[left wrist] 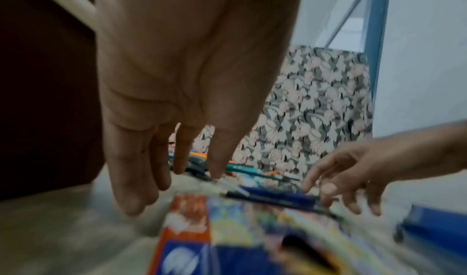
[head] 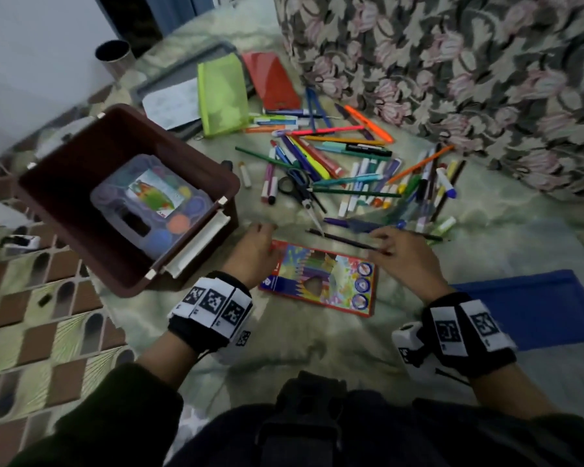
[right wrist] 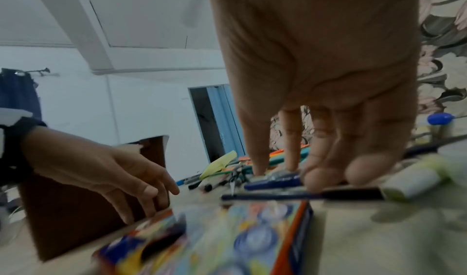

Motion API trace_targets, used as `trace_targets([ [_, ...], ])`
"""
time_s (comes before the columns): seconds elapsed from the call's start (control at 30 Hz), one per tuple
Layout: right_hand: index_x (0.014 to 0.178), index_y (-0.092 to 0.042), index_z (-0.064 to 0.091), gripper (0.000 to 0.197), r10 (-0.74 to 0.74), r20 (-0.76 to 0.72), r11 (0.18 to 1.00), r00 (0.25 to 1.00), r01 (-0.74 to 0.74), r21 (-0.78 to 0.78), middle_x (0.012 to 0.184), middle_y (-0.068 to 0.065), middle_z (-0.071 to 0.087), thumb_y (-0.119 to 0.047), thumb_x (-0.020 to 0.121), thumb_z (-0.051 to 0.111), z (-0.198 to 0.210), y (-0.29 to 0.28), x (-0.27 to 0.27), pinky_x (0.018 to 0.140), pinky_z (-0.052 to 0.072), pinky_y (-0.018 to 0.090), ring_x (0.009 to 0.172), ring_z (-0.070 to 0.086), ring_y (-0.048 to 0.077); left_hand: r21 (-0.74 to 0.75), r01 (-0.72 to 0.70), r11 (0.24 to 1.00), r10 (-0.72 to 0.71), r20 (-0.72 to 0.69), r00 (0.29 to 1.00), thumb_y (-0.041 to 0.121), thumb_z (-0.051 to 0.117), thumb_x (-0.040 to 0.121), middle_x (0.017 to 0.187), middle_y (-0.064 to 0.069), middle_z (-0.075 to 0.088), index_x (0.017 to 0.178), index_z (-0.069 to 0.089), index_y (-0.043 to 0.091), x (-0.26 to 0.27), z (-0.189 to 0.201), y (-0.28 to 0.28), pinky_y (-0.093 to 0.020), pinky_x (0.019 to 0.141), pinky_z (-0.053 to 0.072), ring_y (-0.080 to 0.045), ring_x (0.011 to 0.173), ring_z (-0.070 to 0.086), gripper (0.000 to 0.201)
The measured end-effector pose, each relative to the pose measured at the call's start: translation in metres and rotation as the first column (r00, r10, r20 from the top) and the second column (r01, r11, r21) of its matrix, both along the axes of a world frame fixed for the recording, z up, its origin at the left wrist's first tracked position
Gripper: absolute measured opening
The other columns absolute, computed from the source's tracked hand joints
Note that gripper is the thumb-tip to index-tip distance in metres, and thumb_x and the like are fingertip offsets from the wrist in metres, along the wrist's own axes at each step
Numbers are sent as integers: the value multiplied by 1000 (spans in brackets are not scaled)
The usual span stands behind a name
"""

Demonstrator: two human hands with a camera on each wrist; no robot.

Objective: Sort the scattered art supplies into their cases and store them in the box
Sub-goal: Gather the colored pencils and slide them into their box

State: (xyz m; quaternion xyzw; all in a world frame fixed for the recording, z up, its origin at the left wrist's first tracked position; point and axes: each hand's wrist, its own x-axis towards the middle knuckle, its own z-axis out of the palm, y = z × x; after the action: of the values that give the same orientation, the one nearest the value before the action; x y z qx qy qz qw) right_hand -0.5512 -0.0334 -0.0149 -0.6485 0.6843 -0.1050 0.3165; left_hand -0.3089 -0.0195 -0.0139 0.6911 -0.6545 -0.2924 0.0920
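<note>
The dark brown plastic storage box with cream latches (head: 81, 210) stands open on the pale green patterned bedcover (head: 317, 348), left of the hands, with a clear-lidded round-pot paint set (head: 149, 210) already lying in its bottom; it looks rigid and, once filled, is best lifted by both sides of the rim. Just in front of the person lies the flat red-edged cardboard pencil case printed with coloured pencils (head: 321, 281): probably light and slightly bendable, so I would hold it by its long edges rather than the windowed face. Its blue logo and three round badges are too blurred to read, and no writing elsewhere is legible. Beyond it sprawls the scattered heap of markers, pens and pencils (head: 351, 173), thin, smooth and prone to rolling, best gathered in small bundles by their middles. The left hand (head: 253, 247) rests relaxed at the case's upper left corner, holding nothing. The right hand (head: 402, 254) lies with fingers (right wrist: 321, 177) loosely extended on a slim dark pencil (head: 344, 241), touching but not gripping it.
</note>
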Motion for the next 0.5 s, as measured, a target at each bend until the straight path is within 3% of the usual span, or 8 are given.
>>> trace_targets([
  [0.1, 115, -15, 61, 28, 33, 204, 992, 978, -8, -123, 87, 2, 65, -17, 87, 64, 18, -35, 5, 80, 50, 34, 90, 63, 22, -144, 34, 989, -48, -91, 995, 9, 50, 92, 125, -22, 45, 127, 45, 0, -15, 13, -38, -37, 93, 43, -34, 112, 51, 37],
  [0.2, 118, -10, 58, 27, 91, 314, 980, 945, -28, -199, 82, 4, 61, -8, 91, 56, 33, -82, 17, 75, 49, 20, 84, 61, 21, -231, 9, 973, -37, -115, 993, 6, 47, 92, 123, -22, 48, 125, 47, 0, -28, 20, -94, -37, 91, 41, -34, 108, 52, 34],
  [0.23, 120, -9, 57, 28, 94, 335, 979, 937, -25, -204, 85, 7, 62, -7, 92, 55, 36, -100, 21, 73, 48, 16, 85, 60, 22, -233, -15, 972, -15, -125, 992, 5, 45, 92, 123, -22, 48, 125, 48, 0, -31, 21, -114, -36, 91, 40, -34, 109, 52, 33],
  [0.3, 122, -8, 56, 30, 67, 389, 981, 919, 11, -194, 92, 10, 62, -7, 92, 53, 40, -136, 32, 80, 47, 20, 94, 60, 24, -225, -77, 971, 41, -158, 987, 4, 44, 91, 125, -22, 48, 124, 48, -1, -34, 22, -153, -35, 93, 40, -34, 111, 50, 34],
  [0.4, 127, -9, 51, 35, 20, 438, 983, 899, 61, -171, 96, 7, 59, -9, 93, 51, 39, -185, 51, 79, 42, 18, 102, 57, 22, -209, -210, 955, 171, -192, 966, 8, 46, 92, 128, -21, 47, 125, 47, -2, -29, 20, -204, -35, 97, 39, -33, 116, 49, 34],
  [0.5, 137, -14, 42, 42, 16, 461, 996, 887, 25, -83, 122, 8, 54, -13, 96, 49, 28, -224, 69, 91, 42, 27, 113, 51, 21, -160, -375, 913, 345, -185, 920, 12, 47, 93, 133, -22, 41, 126, 42, -3, -16, 11, -244, -36, 100, 33, -34, 122, 42, 37],
])
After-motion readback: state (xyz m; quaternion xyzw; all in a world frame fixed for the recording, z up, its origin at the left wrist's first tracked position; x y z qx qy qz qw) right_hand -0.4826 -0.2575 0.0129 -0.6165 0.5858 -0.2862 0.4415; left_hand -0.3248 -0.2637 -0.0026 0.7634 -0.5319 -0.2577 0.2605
